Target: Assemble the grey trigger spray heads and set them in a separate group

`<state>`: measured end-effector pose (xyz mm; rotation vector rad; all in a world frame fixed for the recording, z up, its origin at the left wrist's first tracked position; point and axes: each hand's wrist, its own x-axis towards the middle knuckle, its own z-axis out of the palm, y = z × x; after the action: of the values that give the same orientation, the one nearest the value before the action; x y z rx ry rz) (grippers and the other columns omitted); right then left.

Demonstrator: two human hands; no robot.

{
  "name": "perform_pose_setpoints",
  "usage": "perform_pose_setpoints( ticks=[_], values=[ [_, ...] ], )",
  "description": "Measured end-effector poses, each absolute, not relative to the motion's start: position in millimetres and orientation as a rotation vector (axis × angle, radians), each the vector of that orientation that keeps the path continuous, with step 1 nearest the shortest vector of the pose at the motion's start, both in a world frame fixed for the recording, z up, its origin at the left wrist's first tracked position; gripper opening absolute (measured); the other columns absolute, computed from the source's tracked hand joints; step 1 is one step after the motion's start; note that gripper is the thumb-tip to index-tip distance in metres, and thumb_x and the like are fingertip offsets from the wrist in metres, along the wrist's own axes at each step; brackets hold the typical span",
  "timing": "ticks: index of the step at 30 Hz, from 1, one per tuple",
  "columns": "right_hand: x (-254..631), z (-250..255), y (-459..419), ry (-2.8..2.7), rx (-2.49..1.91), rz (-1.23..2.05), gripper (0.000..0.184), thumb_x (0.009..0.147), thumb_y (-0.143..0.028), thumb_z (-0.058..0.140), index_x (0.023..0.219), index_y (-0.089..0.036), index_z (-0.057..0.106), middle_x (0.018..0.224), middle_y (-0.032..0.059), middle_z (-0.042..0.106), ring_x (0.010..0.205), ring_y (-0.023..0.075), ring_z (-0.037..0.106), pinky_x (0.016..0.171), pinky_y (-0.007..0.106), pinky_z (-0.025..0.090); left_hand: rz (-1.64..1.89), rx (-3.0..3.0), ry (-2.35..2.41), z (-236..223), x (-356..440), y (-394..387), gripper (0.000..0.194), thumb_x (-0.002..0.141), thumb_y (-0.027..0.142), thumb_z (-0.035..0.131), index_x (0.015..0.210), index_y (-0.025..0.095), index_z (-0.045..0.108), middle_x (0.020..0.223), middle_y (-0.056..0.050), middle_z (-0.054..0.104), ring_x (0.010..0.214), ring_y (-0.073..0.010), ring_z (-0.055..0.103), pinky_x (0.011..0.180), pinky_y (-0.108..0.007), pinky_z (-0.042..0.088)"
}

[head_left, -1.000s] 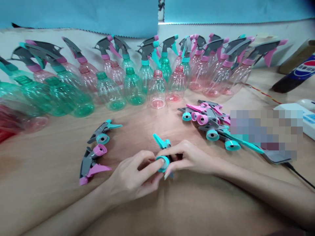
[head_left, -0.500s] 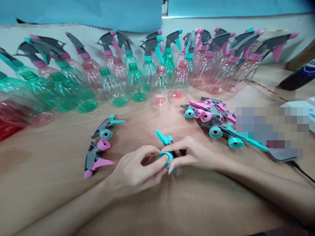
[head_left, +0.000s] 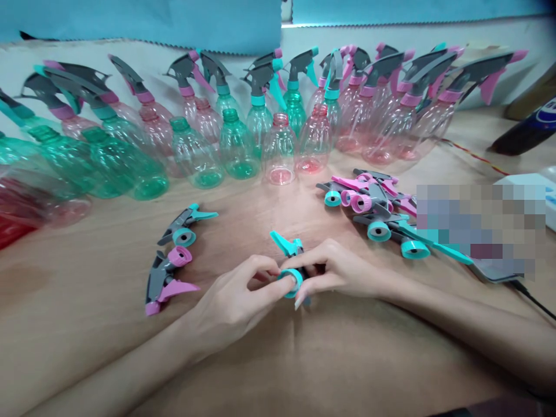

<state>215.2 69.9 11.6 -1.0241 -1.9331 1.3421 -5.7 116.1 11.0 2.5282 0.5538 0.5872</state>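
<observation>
A grey and turquoise spray head (head_left: 297,250) is between my two hands, low over the table, its turquoise collar facing up toward me. My right hand (head_left: 336,267) pinches it from the right, thumb and fingers around the body and collar. From the left, my left hand (head_left: 230,298) is closed at the collar, one fingertip pressed into the opening. Whatever lies inside the collar is hidden by that fingertip. Left of my hands lie a turquoise-collared spray head (head_left: 184,236) and a pink-collared spray head (head_left: 161,278).
A pile of pink and turquoise spray heads (head_left: 371,200) lies to the right, beside a blurred-out device with a black cable (head_left: 532,298). Across the back stand several clear green and pink bottles (head_left: 280,150), some with spray heads fitted, others open-necked. A dark bottle (head_left: 521,136) lies far right.
The whole view has shifted slightly, so things sit a little further left. Both hands keep their hold on the spray head, with the left fingertip still in its collar.
</observation>
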Motion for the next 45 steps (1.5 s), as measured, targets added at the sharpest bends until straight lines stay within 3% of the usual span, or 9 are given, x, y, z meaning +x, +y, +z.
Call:
perform_pose_setpoints(
  ticks=[2,6,12,17,19,24,31,35,45],
  values=[
    [215.1,12.2,70.3,-1.962,-1.031,1.325,0.031,0.079,-0.042,0.062,0.098,-0.017,0.065,0.065,-0.0042,0.055,0.056,0.0071,0.041,0.053,0.02,0.032,0.574,2.396,0.741,3.6,-5.7,115.4,0.008,0.085,0.029,0.055,0.09,0.024,0.06,0.084,0.002,0.063,0.068,-0.0133,0.062,0.05,-0.019,0.05],
    [214.6,12.1,70.3,-2.014,-1.041,1.251,0.033,0.08,-0.043,0.061,0.1,-0.017,0.065,0.064,-0.0042,0.054,0.056,0.007,0.043,0.054,0.019,0.034,0.545,2.113,0.982,-3.9,-4.4,113.7,0.017,0.078,0.039,0.065,0.077,0.023,0.058,0.079,0.004,0.064,0.068,-0.0141,0.062,0.049,-0.02,0.047],
    [213.5,10.0,69.7,-2.051,-1.049,1.131,0.037,0.076,-0.046,0.064,0.1,-0.018,0.066,0.064,-0.0037,0.055,0.057,0.0076,0.045,0.054,0.018,0.034,0.529,2.174,0.922,7.2,2.2,111.2,0.015,0.084,0.036,0.057,0.08,0.022,0.058,0.075,0.003,0.061,0.06,-0.011,0.058,0.05,-0.02,0.046],
    [213.1,10.1,68.8,-2.057,-1.03,1.144,0.033,0.079,-0.043,0.061,0.1,-0.018,0.066,0.073,-0.0012,0.062,0.064,0.0091,0.05,0.061,0.019,0.038,0.735,2.639,0.451,11.3,2.3,115.6,0.022,0.087,0.012,0.039,0.091,0.022,0.059,0.085,-0.001,0.051,0.068,-0.0102,0.054,0.055,-0.019,0.046],
    [213.3,9.9,68.7,-2.064,-1.04,1.135,0.033,0.078,-0.043,0.062,0.1,-0.019,0.066,0.073,-0.0015,0.062,0.064,0.009,0.05,0.061,0.019,0.038,0.732,2.727,0.34,12.9,1.6,116.1,0.024,0.084,0.008,0.04,0.095,0.021,0.057,0.088,-0.003,0.047,0.07,-0.0102,0.053,0.055,-0.019,0.047],
    [214.3,9.4,68.9,-2.078,-1.051,1.139,0.033,0.079,-0.042,0.061,0.101,-0.018,0.066,0.076,-0.0011,0.063,0.065,0.009,0.051,0.062,0.02,0.038,0.681,2.743,0.318,17.4,1.1,114.0,0.021,0.079,0.01,0.052,0.097,0.019,0.054,0.091,-0.004,0.046,0.069,-0.0111,0.051,0.056,-0.022,0.046],
    [214.3,8.6,68.6,-2.085,-1.047,1.092,0.033,0.078,-0.043,0.062,0.099,-0.019,0.067,0.073,-0.0022,0.06,0.065,0.009,0.05,0.061,0.019,0.037,0.675,2.839,0.268,19.3,0.3,115.3,0.017,0.084,0.011,0.049,0.096,0.019,0.057,0.087,-0.003,0.049,0.069,-0.0108,0.052,0.053,-0.02,0.044],
    [213.6,9.1,67.9,-2.074,-1.07,1.071,0.032,0.079,-0.043,0.061,0.098,-0.018,0.067,0.07,-0.0035,0.057,0.06,0.0077,0.046,0.058,0.018,0.035,0.781,2.846,0.344,14.5,0.5,112.9,0.012,0.087,0.015,0.052,0.098,0.018,0.057,0.087,-0.002,0.057,0.073,-0.0117,0.056,0.059,-0.021,0.046],
    [212.5,8.6,68.8,-2.061,-1.035,1.05,0.031,0.079,-0.04,0.062,0.1,-0.018,0.066,0.07,-0.0043,0.056,0.06,0.0069,0.045,0.059,0.017,0.036,0.875,2.805,0.397,10.1,1.4,110.8,0.02,0.091,0.012,0.039,0.093,0.02,0.058,0.08,-0.001,0.057,0.063,-0.0085,0.055,0.052,-0.017,0.043]
  ],
)
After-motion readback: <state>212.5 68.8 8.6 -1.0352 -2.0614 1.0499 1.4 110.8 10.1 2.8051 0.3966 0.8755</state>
